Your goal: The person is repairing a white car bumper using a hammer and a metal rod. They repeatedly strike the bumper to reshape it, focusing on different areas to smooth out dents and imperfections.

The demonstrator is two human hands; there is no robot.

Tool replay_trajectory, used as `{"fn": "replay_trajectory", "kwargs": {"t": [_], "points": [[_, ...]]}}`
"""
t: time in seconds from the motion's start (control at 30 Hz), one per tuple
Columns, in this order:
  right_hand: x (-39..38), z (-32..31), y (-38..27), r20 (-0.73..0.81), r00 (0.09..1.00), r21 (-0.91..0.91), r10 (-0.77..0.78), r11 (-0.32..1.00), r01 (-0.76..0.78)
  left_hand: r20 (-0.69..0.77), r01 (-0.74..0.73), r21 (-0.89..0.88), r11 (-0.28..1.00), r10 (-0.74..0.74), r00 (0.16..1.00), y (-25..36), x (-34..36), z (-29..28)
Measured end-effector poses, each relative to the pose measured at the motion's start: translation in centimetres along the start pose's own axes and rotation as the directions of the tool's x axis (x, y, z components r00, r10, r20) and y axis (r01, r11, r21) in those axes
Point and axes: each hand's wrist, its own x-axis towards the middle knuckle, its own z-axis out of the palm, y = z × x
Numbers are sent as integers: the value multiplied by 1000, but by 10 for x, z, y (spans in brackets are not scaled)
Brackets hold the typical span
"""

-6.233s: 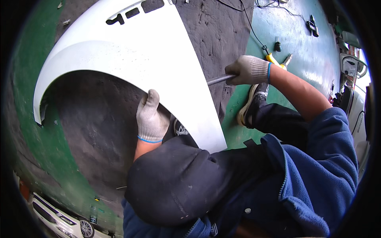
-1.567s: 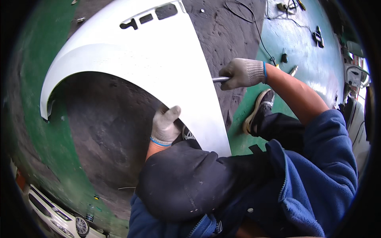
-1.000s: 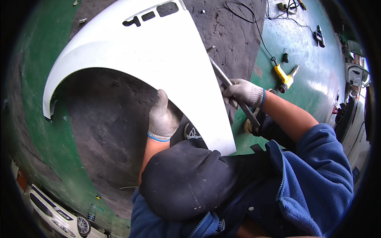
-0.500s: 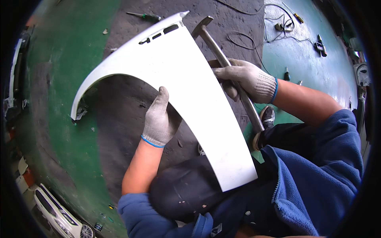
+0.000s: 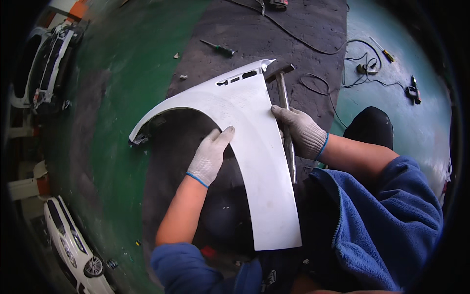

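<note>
A white car fender [image 5: 259, 147], curved around a wheel arch, is held up over my lap. My left hand [image 5: 211, 155], in a white knit glove with a blue cuff, grips its arch edge, thumb on the outer face and the other fingers hidden behind. At the opposite edge, my gloved right hand [image 5: 300, 131] has its thumb on the fender's rim. That same hand closes around the metal shaft of a hammer [image 5: 283, 90], whose head sticks out beyond the fender's upper corner. Part of the right fingers is hidden behind the panel.
On the dark mat [image 5: 313, 29] beyond the fender lie a green-handled screwdriver [image 5: 223, 50] and a looping black cable [image 5: 318, 50]. Farther right are a yellow-handled screwdriver [image 5: 387, 55] and a power tool [image 5: 414, 91]. A white car [image 5: 73, 250] stands at the lower left.
The view has shifted. My right thumb has moved onto the fender's edge, and the hammer now stands more upright, lying closer along that edge. My left hand keeps its hold at the arch.
</note>
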Motion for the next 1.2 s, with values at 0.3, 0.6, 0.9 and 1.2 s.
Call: {"fn": "replay_trajectory", "kwargs": {"t": [0.3,0.6,0.9,1.2], "points": [[-3,-23,19,110,983,102,148,982,-159,597,-647,736,197,262,758,27,-85,97],[-10,-30,11,73,985,-75,155,986,-150,156,-236,930,283,277,948,15,124,19],[-9,-26,7,83,981,52,173,983,-177,294,-339,924,179,238,926,9,15,56],[8,-33,0,170,955,24,244,968,-251,393,-451,851,270,242,887,18,-101,90]]}}
